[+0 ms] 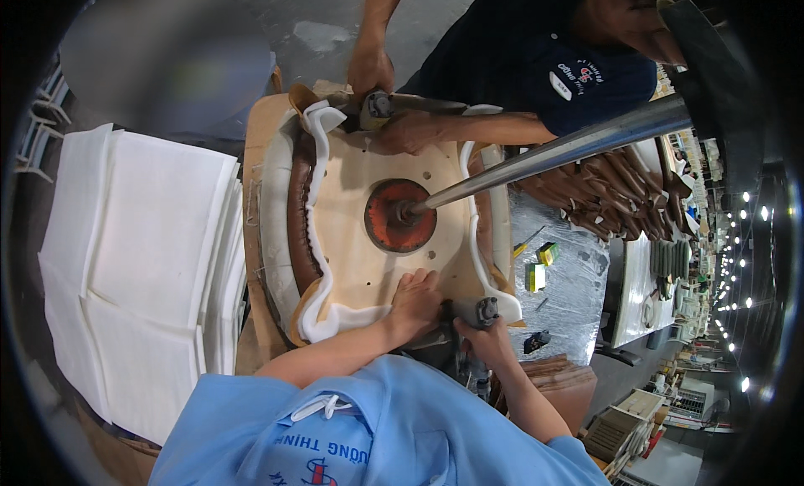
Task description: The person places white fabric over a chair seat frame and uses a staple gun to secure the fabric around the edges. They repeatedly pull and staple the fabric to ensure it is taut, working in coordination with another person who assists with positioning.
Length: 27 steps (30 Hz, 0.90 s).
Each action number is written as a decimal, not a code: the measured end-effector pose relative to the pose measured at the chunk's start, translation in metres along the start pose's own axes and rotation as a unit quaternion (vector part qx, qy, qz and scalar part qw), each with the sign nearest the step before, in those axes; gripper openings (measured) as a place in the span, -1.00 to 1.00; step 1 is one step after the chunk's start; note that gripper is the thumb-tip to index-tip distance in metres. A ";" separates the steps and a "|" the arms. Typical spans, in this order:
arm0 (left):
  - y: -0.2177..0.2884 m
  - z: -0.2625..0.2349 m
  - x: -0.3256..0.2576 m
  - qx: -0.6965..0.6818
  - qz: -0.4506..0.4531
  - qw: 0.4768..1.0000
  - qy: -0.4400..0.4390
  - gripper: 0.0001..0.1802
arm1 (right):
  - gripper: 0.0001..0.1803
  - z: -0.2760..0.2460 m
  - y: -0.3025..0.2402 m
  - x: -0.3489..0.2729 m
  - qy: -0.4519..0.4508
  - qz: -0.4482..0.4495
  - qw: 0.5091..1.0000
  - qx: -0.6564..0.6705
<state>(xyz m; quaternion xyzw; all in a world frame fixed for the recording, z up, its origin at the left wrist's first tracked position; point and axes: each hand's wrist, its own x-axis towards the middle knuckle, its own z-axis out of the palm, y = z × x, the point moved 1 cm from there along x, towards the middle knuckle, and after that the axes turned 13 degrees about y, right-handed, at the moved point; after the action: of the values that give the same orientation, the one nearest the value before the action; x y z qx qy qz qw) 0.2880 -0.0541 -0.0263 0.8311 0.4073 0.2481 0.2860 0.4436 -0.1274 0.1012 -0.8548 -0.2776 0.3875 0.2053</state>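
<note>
Gripping tool (479,312), hands (414,306) at panel's (347,264) near edge

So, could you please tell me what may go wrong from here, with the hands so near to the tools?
The left hand is close to the handheld tool that the right hand grips, so a slip might hurt its fingers. Across the wooden panel, the co-worker's nearer hand runs a similar risk beside the co-worker's tool. The wavy white padding could perhaps bunch up unevenly.
</note>
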 end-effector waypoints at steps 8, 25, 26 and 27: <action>-0.001 -0.008 -0.001 0.072 0.051 0.995 -0.050 -0.78 | -0.69 0.009 0.012 0.004 0.029 -0.008 0.999 0.021; -0.003 -0.014 0.000 -0.026 -0.018 0.999 -0.006 -0.86 | -0.73 0.010 0.006 0.007 -0.019 -0.014 0.997 0.072; -0.004 -0.013 -0.001 -0.026 -0.018 0.999 -0.007 -0.87 | -0.74 0.011 0.006 0.006 -0.015 -0.011 0.998 0.060; -0.004 -0.013 -0.002 -0.026 -0.019 0.999 -0.007 -0.88 | -0.74 0.011 0.005 0.006 -0.011 -0.008 0.999 0.048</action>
<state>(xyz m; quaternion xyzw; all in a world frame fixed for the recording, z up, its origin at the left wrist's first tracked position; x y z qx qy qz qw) 0.2765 -0.0500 -0.0198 0.8173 0.4141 0.2472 0.3153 0.4397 -0.1263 0.0880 -0.8373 -0.2676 0.4086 0.2456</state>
